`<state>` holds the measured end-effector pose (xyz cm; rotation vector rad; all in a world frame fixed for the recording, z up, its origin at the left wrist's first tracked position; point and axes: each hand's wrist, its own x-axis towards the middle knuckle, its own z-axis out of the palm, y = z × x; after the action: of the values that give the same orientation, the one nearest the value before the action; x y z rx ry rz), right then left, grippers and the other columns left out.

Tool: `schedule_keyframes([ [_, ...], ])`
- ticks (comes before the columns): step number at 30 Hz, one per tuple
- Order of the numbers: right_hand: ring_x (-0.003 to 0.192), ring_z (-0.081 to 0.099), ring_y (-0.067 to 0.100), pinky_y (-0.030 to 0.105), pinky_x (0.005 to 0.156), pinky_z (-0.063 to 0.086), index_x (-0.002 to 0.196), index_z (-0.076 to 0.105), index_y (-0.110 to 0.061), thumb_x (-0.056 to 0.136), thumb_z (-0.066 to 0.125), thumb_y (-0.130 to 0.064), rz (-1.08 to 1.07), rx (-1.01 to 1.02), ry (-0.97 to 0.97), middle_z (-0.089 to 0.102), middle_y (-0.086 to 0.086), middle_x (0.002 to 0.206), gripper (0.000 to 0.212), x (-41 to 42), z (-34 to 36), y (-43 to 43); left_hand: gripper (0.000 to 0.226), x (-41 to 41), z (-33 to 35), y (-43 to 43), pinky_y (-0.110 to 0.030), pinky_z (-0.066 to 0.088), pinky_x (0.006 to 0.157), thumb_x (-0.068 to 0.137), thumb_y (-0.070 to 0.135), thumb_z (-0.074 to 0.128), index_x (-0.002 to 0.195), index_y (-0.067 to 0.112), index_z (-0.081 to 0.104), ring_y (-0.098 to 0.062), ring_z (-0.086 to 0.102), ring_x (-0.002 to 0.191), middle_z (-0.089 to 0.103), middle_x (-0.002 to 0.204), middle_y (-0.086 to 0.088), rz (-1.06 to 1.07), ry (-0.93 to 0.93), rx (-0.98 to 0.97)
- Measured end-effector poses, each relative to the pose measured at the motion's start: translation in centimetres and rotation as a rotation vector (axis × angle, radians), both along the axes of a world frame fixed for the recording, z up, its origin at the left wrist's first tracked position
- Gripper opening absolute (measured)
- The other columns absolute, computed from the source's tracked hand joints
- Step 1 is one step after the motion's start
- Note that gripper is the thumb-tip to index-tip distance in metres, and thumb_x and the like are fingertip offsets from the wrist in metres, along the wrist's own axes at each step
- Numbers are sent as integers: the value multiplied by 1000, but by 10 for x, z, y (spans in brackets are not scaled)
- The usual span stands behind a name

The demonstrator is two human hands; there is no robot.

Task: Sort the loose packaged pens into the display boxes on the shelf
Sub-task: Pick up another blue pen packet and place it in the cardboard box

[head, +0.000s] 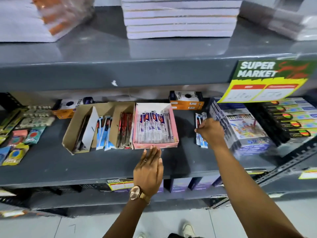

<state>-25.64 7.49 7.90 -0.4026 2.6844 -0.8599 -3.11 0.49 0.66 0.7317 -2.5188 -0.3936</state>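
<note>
A pink display box (175,127) full of white-and-purple packaged pens (152,127) stands mid-shelf. My left hand (149,170) lies flat with its fingers together, fingertips touching the box's front wall, holding nothing. To the left stands a brown cardboard box (72,129) with dividers, holding blue packaged pens (103,131) and red packaged pens (125,129). My right hand (210,131) is closed on a bunch of loose blue-and-white packaged pens (199,133) standing to the right of the pink box.
Stacked marker sets (243,129) and black colour-pencil boxes (291,121) press close on the right. Orange boxes (187,100) sit at the back, eraser packs (22,134) at the left. A supermarket price sign (264,81) hangs from the upper shelf (120,73), which carries paper stacks (180,18).
</note>
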Motion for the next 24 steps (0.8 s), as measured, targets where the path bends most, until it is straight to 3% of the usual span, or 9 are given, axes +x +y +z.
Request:
schedule_keyframes([
  [3,112,59,38,45,95,50,111,62,-2,75,73,-15,40,70,-2,64,22,118,39,-16,-7,-1,46,-14,-10,8,-44,43,103,91,24,36,119,0,64,-29,59,117,64,123,-15,-56,-73,-34],
  [5,113,58,39,46,95,50,113,60,-1,75,75,-19,78,132,-3,62,22,120,44,-22,-11,-3,45,-18,-18,11,-38,32,111,91,23,37,117,-2,65,-30,59,116,65,121,-16,-70,-100,-72],
  [8,117,55,40,46,94,48,118,54,-1,73,79,-24,99,208,3,60,21,124,56,-28,-14,-8,45,-19,-26,11,-36,21,112,90,22,38,117,-3,64,-33,58,117,64,122,-18,-71,-119,-126],
  [13,122,52,39,46,94,48,124,51,0,68,83,-21,56,259,9,56,20,130,68,-36,-17,-14,46,-20,-32,10,-36,18,113,92,23,37,122,-2,61,-32,55,121,62,126,-17,-73,-152,-133],
  [17,128,47,37,45,97,47,129,47,-1,71,82,-15,17,254,-20,51,18,136,70,-42,-17,-16,57,-19,-31,10,-37,16,114,101,30,18,123,-1,60,-31,55,122,60,128,-17,-75,-189,-85],
  [21,130,45,37,45,99,45,132,43,0,63,87,-20,-2,255,-68,49,19,138,85,-44,-14,-16,50,-19,-32,9,-38,26,113,97,28,30,124,-1,60,-29,54,122,60,129,-16,-89,-196,-130],
  [24,133,41,39,48,102,42,136,37,0,63,87,-21,-4,272,-84,44,20,142,91,-44,-13,-18,50,-19,-33,8,-47,37,104,96,29,31,123,0,60,-29,55,121,60,128,-16,-95,-180,-149],
])
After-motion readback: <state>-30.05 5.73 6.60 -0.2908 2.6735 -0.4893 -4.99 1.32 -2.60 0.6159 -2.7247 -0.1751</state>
